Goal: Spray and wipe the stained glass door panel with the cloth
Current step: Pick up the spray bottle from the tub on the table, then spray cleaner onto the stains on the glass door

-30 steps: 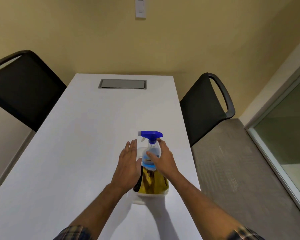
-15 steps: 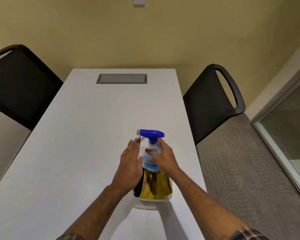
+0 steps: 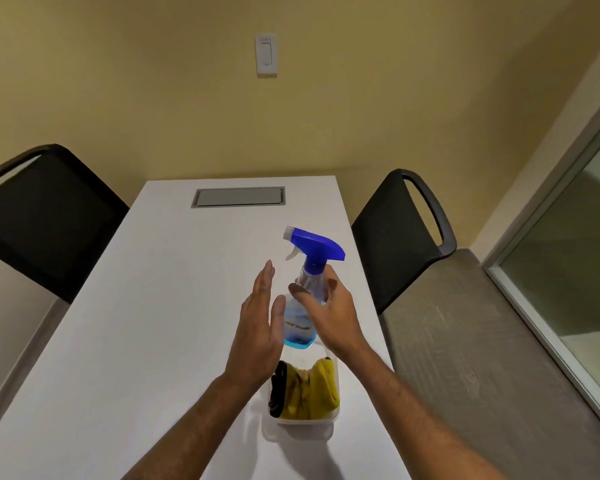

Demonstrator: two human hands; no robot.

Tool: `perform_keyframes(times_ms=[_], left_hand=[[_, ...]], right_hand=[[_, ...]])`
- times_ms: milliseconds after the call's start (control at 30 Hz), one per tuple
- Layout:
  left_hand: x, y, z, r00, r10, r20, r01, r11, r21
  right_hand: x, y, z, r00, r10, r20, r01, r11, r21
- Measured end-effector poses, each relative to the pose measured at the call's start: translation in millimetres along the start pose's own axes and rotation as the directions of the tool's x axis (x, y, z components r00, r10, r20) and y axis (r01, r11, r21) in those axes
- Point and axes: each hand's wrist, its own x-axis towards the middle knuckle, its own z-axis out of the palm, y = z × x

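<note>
A: Bottle (image 3: 303, 306) status?

B: Spray bottle is off the counter (image 3: 146, 306), above the clear tub (image 3: 302, 424). Right hand (image 3: 329, 315) is wrapped around its upper body just under the blue trigger head (image 3: 314, 245). Nozzle points left, bottle tilted slightly.

A: Left hand?

B: Left hand (image 3: 257, 327) is flat and wide, holding nothing, palm just beside the bottle. Can't tell if it touches.

A: Cloth?

B: Yellow cloth (image 3: 309, 389) is bunched in the tub, next to something dark (image 3: 278, 389). Not picked up yet.

A: Handling?

B: Thin clear plastic, only a little blue liquid at the bottom, so probably light and bottom-weighted. Smooth wall, likely slick and squashy mid-body. Better hold at the neck, index finger on the trigger. Cloth is soft and limp; pinch a fold from the top with the free hand.

A: Glass?

B: Glass door panel (image 3: 575, 258) is at the right edge, well apart from the counter. Stains not visible from here.
</note>
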Motion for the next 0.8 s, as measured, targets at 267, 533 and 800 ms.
perform_keyframes(times_ms=[267,533,800], left_hand=[[5.4,55.9,-20.9,0.976,0.200,-0.087,-0.200,0.980,0.007],[2.2,114.1,1.7,0.929,0.366,-0.053,-0.364,0.930,0.046],[-30.5,195.0,63.5,0.826,0.562,-0.039,-0.561,0.827,0.016]], right_hand=[[-34.9,-75.1,-24.4,0.957,-0.162,-0.242,0.200,0.969,0.145],[-76.5,-122.2,-82.8,0.927,-0.142,-0.347,0.228,0.948,0.221],[-135.2,-153.6,-173.4,0.834,-0.169,-0.525,0.297,0.940,0.170]])
